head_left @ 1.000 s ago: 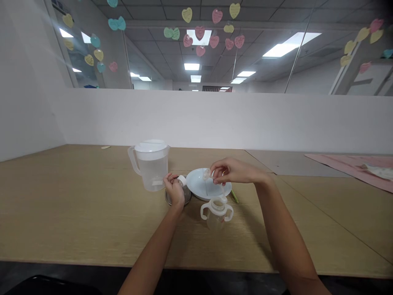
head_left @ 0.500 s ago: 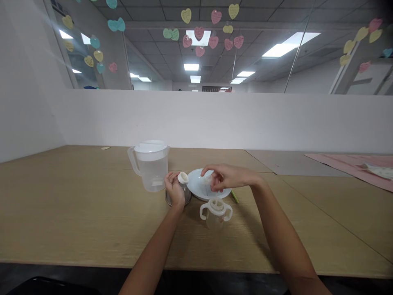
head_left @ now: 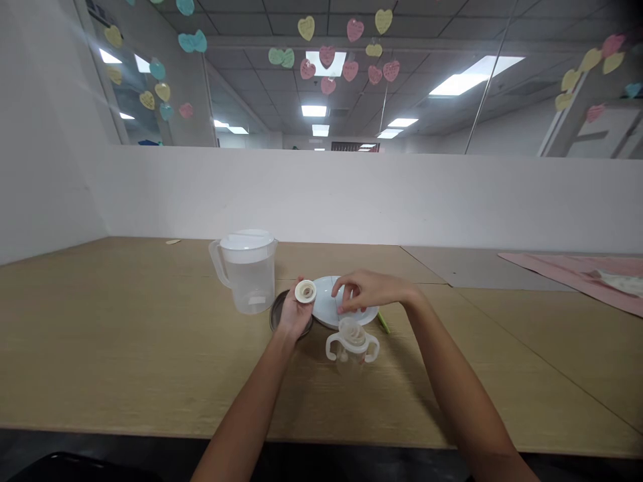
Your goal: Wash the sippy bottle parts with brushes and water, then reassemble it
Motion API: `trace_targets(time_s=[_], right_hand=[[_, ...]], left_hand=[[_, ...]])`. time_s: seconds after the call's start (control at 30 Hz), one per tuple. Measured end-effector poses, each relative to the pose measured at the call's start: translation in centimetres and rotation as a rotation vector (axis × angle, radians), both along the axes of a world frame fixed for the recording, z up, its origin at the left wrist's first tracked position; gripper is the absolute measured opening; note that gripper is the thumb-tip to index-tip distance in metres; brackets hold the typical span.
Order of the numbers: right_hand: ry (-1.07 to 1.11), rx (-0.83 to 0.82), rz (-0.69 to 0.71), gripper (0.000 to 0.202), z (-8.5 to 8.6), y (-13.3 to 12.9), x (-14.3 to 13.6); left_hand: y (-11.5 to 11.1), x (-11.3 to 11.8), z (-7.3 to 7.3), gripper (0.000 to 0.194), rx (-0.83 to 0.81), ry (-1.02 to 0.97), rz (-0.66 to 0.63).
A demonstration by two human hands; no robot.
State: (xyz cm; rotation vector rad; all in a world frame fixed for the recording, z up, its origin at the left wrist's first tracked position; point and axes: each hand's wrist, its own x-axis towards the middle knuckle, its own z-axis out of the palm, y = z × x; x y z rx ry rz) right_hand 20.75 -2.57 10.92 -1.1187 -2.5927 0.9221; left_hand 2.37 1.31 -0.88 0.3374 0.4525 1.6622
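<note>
My left hand (head_left: 295, 314) is closed around a white bottle collar (head_left: 305, 291), whose ringed opening faces me. It is held above a dark round metal dish (head_left: 277, 311), partly hidden by the hand. My right hand (head_left: 364, 292) hovers over a white plate (head_left: 324, 304), fingers bent and apart, with nothing visible between them. Just below it stands a clear baby bottle (head_left: 350, 361) with two white handles. On the bottle's mouth sits a translucent cap-like piece (head_left: 348, 328), slightly tilted; its exact shape is blurred.
A lidded clear pitcher (head_left: 248, 278) stands behind and left of my left hand. Something thin and green (head_left: 384, 323) lies at the plate's right edge. A pink cloth (head_left: 562, 271) lies at the far right of the wooden table (head_left: 151, 361), against a white wall.
My left hand has moved slightly right and turned the collar's opening toward me. The clear piece that was at my right fingers is now on the bottle's mouth, and those fingers are apart.
</note>
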Motion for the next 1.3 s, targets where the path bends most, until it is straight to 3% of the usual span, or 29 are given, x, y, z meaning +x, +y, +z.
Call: trace_targets(time_s=[0.2,0.37,0.53,0.77,0.97,1.17,1.3], right_hand=[[0.189,0.083,-0.116,0.045,-1.2,0.5,-2.6],[0.201,0.153,-0.11,0.031,-2.0,1.1,-3.5],[0.164,0.328,-0.229,0.022,-2.3,1.9,-3.2],[0.118,0.539,-0.32,0.016,-2.2,1.7,-3.8],[0.201,0.546,-0.288,0.019,-2.0,1.4,-4.0],[0.228,0.556,-0.34,0.03,-2.5,2.2,-3.8],[0.254,0.352,-0.252,0.039,-3.1,2.6,-3.8]], left_hand=[[-0.5,0.3,-0.6,0.016,0.194,0.087,-0.238],[-0.8,0.2,-0.5,0.021,0.192,0.068,-0.24],[-1.4,0.3,0.3,0.014,0.228,0.073,-0.288],[-2.0,0.7,0.8,0.023,0.35,0.332,-0.22],[-1.6,0.4,0.3,0.04,0.27,0.319,-0.11],[-1.4,0.2,0.2,0.034,0.293,0.174,-0.175],[-1.5,0.1,0.3,0.026,0.313,0.137,-0.221]])
